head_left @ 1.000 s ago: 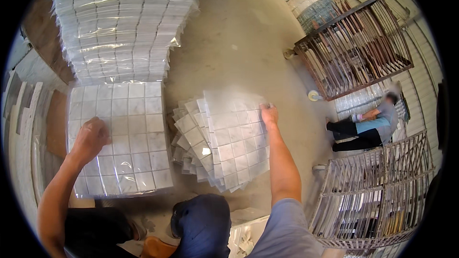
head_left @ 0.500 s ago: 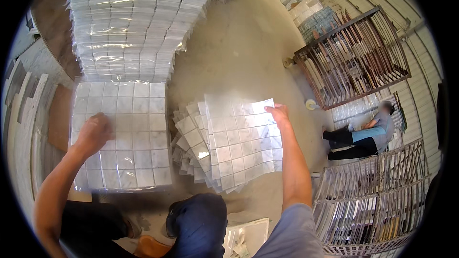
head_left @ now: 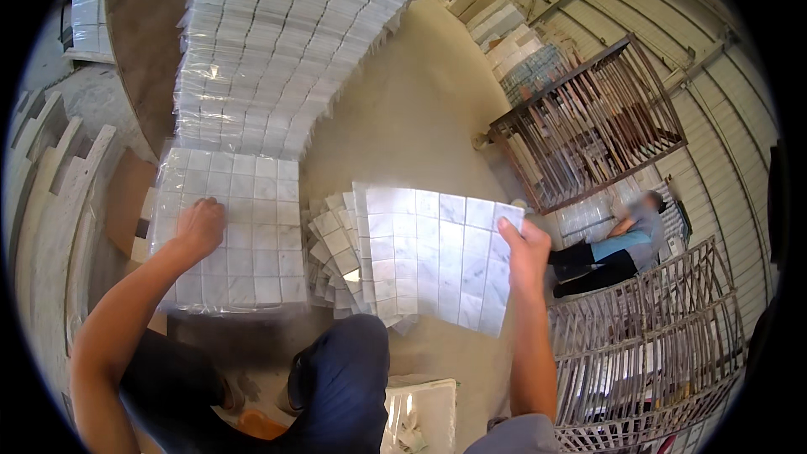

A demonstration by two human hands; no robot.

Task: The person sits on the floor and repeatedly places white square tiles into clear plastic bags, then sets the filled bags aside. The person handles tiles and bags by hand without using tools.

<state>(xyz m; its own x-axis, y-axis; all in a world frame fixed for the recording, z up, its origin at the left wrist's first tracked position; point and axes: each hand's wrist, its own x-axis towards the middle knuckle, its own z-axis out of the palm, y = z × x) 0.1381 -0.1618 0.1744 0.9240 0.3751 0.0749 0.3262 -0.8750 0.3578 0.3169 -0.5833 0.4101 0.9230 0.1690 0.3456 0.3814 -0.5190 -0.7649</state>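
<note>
As the right hand (head_left: 524, 244) pinches its corner, the tile sheet (head_left: 445, 256) bows leftward

Sheet spans from the right hand, the nearer one, to a fanned pile (head_left: 334, 244) on that hand's left; long axis unclear through the bend. Left hand (head_left: 202, 225) curls loosely over the wrapped tile stack (head_left: 262, 227); whether it touches, cannot tell.

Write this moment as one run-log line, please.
left hand: on wrapped tile stack | right hand: gripping tile sheet by raised edge | under its left part: fanned pile | background: another person
</note>
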